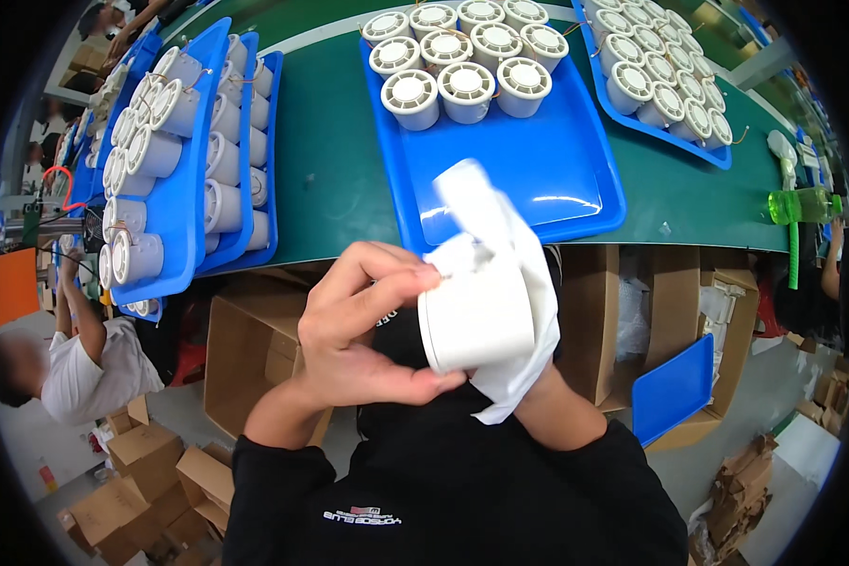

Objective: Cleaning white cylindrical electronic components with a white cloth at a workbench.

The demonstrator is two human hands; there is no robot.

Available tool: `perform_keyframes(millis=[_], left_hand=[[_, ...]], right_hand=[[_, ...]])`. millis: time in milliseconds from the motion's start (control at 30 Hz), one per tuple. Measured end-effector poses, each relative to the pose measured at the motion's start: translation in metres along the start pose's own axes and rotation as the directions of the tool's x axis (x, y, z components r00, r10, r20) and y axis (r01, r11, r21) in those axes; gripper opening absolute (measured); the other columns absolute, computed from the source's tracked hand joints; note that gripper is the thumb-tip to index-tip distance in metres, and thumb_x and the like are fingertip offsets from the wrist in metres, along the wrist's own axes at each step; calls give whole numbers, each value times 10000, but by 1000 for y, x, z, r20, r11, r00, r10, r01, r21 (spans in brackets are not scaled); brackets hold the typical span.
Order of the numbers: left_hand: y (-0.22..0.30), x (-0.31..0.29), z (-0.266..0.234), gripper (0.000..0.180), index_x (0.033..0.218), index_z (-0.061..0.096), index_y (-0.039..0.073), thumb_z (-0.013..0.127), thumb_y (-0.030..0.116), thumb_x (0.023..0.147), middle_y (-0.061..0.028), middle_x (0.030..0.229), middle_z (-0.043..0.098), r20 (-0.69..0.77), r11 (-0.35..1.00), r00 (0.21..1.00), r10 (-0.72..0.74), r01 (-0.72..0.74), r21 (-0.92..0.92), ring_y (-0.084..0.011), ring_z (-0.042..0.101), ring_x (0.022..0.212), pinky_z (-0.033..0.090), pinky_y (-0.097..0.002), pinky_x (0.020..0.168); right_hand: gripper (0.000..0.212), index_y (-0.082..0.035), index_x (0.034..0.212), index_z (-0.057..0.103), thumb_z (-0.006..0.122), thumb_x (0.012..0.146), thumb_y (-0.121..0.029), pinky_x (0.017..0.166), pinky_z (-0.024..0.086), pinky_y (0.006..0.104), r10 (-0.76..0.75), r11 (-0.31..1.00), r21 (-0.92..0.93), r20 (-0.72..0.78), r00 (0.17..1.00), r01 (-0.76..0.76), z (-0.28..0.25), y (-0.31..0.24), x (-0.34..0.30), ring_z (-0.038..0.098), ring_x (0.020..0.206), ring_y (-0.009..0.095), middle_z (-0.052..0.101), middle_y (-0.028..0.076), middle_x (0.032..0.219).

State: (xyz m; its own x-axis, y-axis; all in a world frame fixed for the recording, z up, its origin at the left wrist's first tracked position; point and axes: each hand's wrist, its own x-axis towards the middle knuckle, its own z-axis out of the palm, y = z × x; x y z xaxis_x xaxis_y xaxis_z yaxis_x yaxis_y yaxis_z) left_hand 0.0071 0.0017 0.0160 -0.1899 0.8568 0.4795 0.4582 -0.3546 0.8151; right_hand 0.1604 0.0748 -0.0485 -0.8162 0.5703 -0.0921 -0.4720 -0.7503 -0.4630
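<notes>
Gripping the white round housing (476, 325) above the lap, short of the table (330, 179), the left hand (363, 330) pinches its rim; the right hand is buried under the white cloth (514, 283), grip unseen. Loose cloth could let it slip into the cardboard boxes (255, 349) below.

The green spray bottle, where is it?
In the head view, the green spray bottle lies at the far right of the green conveyor belt, beside the rightmost blue tray.

I count ten white cylinders (465, 57) on the middle blue tray (557, 179), one more cylinder (476, 325) in my hands, and five blue trays in all.
</notes>
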Motion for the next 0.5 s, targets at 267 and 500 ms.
perform_keyframes(millis=[267,500], left_hand=[[-21,-11,33,573,1040,643,-35,866,62,521,-126,969,581,-191,931,966,176,-100,350,-285,619,881,538,-339,718],[-30,-23,41,528,1003,654,-31,845,34,515,-131,986,591,-197,885,920,340,-241,399,-304,631,872,552,-360,707]], right_hand=[[688,-24,1380,372,728,846,-273,944,457,332,-221,929,-324,-96,971,179,-2,23,-14,543,1144,189,527,94,1271],[746,-3,1353,372,760,775,-272,927,457,333,-291,883,-409,-91,952,230,7,9,-3,543,1113,190,534,105,1223]])
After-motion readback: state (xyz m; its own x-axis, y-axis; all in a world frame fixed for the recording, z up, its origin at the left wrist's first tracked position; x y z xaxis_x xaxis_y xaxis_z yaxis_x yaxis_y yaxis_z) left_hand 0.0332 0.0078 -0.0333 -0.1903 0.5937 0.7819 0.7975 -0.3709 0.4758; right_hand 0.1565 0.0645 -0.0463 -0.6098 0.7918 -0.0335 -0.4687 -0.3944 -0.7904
